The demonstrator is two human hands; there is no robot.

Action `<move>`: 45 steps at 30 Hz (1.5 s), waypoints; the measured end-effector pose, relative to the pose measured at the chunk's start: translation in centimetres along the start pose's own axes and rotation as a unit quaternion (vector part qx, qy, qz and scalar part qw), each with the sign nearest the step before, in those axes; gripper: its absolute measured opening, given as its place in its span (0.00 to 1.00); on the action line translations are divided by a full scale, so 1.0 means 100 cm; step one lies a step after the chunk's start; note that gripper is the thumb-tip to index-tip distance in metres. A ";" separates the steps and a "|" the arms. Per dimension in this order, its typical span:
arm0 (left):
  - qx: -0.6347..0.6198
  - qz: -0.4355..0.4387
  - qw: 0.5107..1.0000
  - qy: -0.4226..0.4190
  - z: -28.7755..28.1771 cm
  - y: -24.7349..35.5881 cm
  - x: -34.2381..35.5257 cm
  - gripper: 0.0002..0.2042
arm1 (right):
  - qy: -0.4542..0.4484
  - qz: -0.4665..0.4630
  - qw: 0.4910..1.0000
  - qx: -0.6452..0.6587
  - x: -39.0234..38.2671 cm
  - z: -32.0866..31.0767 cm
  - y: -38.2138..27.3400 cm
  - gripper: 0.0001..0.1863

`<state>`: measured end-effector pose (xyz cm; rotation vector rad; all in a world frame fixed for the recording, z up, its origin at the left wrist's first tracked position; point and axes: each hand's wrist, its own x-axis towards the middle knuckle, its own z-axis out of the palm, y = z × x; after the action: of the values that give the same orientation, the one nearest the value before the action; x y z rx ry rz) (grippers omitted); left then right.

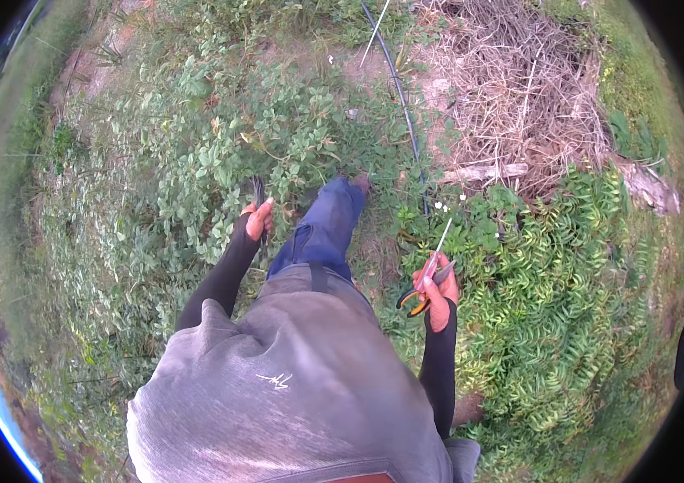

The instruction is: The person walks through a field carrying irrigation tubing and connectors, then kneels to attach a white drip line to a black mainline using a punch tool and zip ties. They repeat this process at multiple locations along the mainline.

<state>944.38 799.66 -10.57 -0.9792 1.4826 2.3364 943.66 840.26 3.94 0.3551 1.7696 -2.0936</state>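
My left hand [258,220] is closed around a bundle of thin dark strips [258,190] that sticks up past my fingers among the leaves; its exact kind is hard to make out. On the other side, my right hand [442,298] grips two tools together. One is a screwdriver [429,271] with a clear reddish handle and a thin metal shaft pointing away from me. The other is a pair of pliers [417,305] with black and orange handles spread apart, its jaws partly hidden by my fingers. Both hands are held above the plants, at either side of my blue-trousered leg.
A dark hose [400,87] runs along the ground ahead. Dry twigs lie in a large heap [519,88] at the far right, with a weathered log [649,187] beside it. Low leafy plants [221,153] spread left; feathery green shrubs [551,298] grow right.
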 end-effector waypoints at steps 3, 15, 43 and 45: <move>-0.015 -0.010 1.000 -0.012 0.044 0.013 0.078 0.14 | -0.003 0.021 1.000 -0.007 0.061 -0.019 -0.013 0.30; -0.005 -0.048 0.999 0.010 0.141 0.133 0.261 0.14 | -0.003 0.084 0.996 -0.022 0.346 -0.051 -0.042 0.24; -0.052 -0.005 0.991 0.122 0.130 0.494 0.624 0.18 | -0.186 0.075 0.956 -0.217 0.828 0.130 -0.224 0.19; -0.070 -0.019 0.991 0.108 0.112 0.514 0.660 0.19 | -0.171 0.095 0.953 -0.231 0.852 0.148 -0.226 0.20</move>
<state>864.07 773.76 -11.62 -1.3224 1.3709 2.3972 858.00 818.57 -9.49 0.0256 1.8512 -1.4456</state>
